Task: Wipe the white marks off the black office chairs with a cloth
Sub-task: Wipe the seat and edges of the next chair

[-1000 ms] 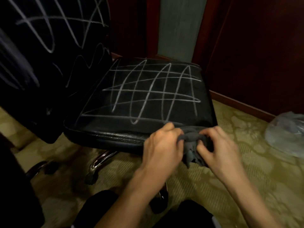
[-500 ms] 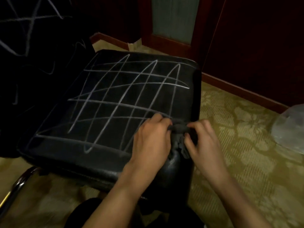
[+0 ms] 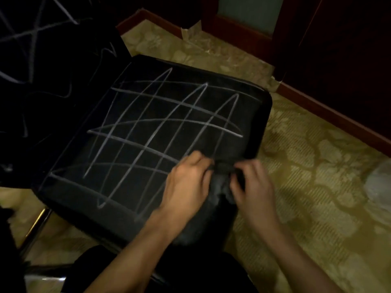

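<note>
Both hands meet at the lower middle of the frame, over the near right corner of the chair seat [image 3: 148, 144]. The left hand [image 3: 186, 187] has its fingers curled around one end of a dark cloth [image 3: 222, 168], and the right hand [image 3: 251, 185] pinches the other end, its fingers bent over the bunched fabric. The cloth stretches between them and hangs a little below, lying against the seat's front right edge; motion blur softens the fingers and the cloth's outline.

The black seat fills the middle of the frame, and white marks [image 3: 160, 132] cross it in a grid of long looping strokes from its upper edge down toward its lower left corner. At the upper left stands the chair's backrest [image 3: 42, 60], also scrawled with white lines. A metal chair leg [image 3: 36, 227] shows at the lower left. Patterned yellow-green carpet [image 3: 317, 187] covers the floor on the right, with a dark wooden baseboard [image 3: 330, 115] running along it and a pale plastic bag [image 3: 378, 185] at the right edge.
</note>
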Demonstrator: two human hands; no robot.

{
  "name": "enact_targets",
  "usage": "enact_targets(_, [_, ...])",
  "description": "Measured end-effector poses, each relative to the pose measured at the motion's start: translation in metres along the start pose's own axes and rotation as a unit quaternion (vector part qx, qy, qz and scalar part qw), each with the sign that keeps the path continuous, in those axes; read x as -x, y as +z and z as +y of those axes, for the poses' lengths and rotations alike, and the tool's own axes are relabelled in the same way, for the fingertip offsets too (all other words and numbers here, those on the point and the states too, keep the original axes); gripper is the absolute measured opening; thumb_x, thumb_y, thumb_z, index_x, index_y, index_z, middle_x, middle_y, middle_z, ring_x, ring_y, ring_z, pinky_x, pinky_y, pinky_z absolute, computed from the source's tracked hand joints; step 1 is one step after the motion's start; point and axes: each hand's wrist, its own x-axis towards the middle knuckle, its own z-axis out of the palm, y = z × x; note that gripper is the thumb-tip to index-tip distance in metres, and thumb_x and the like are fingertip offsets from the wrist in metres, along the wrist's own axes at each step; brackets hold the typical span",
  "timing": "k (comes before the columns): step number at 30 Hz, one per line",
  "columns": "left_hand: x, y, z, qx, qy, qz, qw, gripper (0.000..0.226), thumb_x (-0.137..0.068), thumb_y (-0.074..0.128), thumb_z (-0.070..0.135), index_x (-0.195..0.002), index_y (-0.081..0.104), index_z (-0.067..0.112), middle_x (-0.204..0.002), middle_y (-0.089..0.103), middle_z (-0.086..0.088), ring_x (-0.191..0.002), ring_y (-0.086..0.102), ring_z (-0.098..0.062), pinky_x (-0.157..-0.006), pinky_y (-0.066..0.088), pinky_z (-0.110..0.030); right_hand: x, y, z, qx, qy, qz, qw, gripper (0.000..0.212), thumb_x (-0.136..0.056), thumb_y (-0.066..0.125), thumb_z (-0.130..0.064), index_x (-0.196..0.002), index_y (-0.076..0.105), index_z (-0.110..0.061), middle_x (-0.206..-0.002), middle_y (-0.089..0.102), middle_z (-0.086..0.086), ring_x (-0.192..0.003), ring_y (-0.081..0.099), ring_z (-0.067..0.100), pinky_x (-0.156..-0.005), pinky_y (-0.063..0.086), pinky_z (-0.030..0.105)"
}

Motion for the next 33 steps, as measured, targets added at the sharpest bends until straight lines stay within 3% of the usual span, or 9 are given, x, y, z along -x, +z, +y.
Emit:
enact_targets(4, [-0.045,0.010,0.013,-0.008,-0.047,0.006,0.999,0.018,-0.092,0.061,0.014,-0.107,0.070,0.018,-0.101,0.059,-0.001,-0.089,0.062,-0.023,-0.076,0.055,-0.043,-0.031,0.009,0.009,0.025,0.042,0.035,0.998,0.023,-0.091,0.049,-0.019,-0.105,0.060,-0.004,-0.101,0.053,0.011,-0.093,0.053,0.030,-0.081,0.045,0.041])
enact_targets(7, [-0.019,0.002,0.009,-0.014,-0.051,0.000,0.999,0.016,-0.091,0.061,0.014,-0.104,0.069,0.018,-0.101,0.061,0.001,-0.089,0.064,-0.022,-0.072,0.056,-0.039,-0.008,0.015,-0.004,0.014,0.039,0.032,0.999,0.022,-0.093,0.049,-0.020,-0.103,0.061,-0.005,-0.101,0.055,0.012,-0.092,0.054,0.030,-0.082,0.045,0.042])
enact_targets(10, [0.010,-0.006,0.003,-0.055,-0.044,-0.003,0.998,0.021,-0.092,0.052,0.028,-0.104,0.068,0.025,-0.102,0.063,0.007,-0.088,0.065,-0.017,-0.071,0.056,-0.035,0.010,0.015,-0.016,0.006,0.036,0.012,0.999,0.023,-0.094,0.047,-0.021,-0.103,0.062,-0.006,-0.100,0.057,0.011,-0.089,0.055,0.029,-0.078,0.047,0.042])
enact_targets(14, [0.017,-0.012,-0.017,-0.080,0.019,-0.018,0.996,0.017,-0.092,0.058,0.029,-0.107,0.067,0.028,-0.103,0.064,0.009,-0.088,0.064,-0.017,-0.075,0.056,-0.037,0.016,0.009,-0.015,0.008,-0.019,-0.028,0.999,0.021,-0.093,0.048,-0.021,-0.101,0.063,-0.008,-0.098,0.056,0.006,-0.087,0.054,0.023,-0.076,0.046,0.034])
enact_targets(18, [0.012,-0.011,-0.028,-0.121,0.078,-0.003,0.990,0.017,-0.097,0.056,0.029,-0.107,0.069,0.027,-0.100,0.065,0.011,-0.084,0.058,-0.018,-0.070,0.051,-0.038,0.005,-0.002,0.002,0.039,-0.086,-0.043,0.995,0.020,-0.096,0.050,-0.017,-0.098,0.066,-0.005,-0.095,0.058,0.009,-0.082,0.056,0.027,-0.071,0.053,0.042])
enact_targets(23, [-0.048,-0.003,0.003,-0.174,0.064,0.035,0.982,0.018,-0.089,0.057,0.025,-0.098,0.072,0.026,-0.087,0.064,0.008,-0.087,0.051,-0.022,-0.078,0.033,-0.034,-0.046,-0.009,0.010,0.092,-0.050,-0.021,0.994,0.021,-0.090,0.050,-0.019,-0.099,0.063,-0.004,-0.094,0.054,0.013,-0.084,0.052,0.030,-0.074,0.049,0.044])
enact_targets(28, [-0.052,-0.018,0.003,-0.207,0.117,-0.036,0.971,0.029,-0.088,0.047,0.044,-0.094,0.070,0.029,-0.088,0.064,0.009,-0.088,0.055,-0.021,-0.081,0.032,-0.037,-0.026,-0.015,0.002,0.109,-0.025,-0.060,0.992,0.033,-0.090,0.054,-0.033,-0.111,0.062,-0.009,-0.101,0.055,0.010,-0.088,0.054,0.029,-0.073,0.053,0.044])
enact_targets(33, [-0.052,-0.020,0.003,-0.210,0.189,-0.071,0.957,0.013,-0.081,0.072,0.032,-0.092,0.069,0.024,-0.087,0.063,0.003,-0.083,0.056,-0.023,-0.074,0.029,-0.035,-0.021,-0.018,-0.013,0.136,-0.001,-0.072,0.988,0.022,-0.088,0.047,-0.029,-0.090,0.061,-0.013,-0.088,0.054,0.005,-0.079,0.055,0.026,-0.064,0.051,0.044])
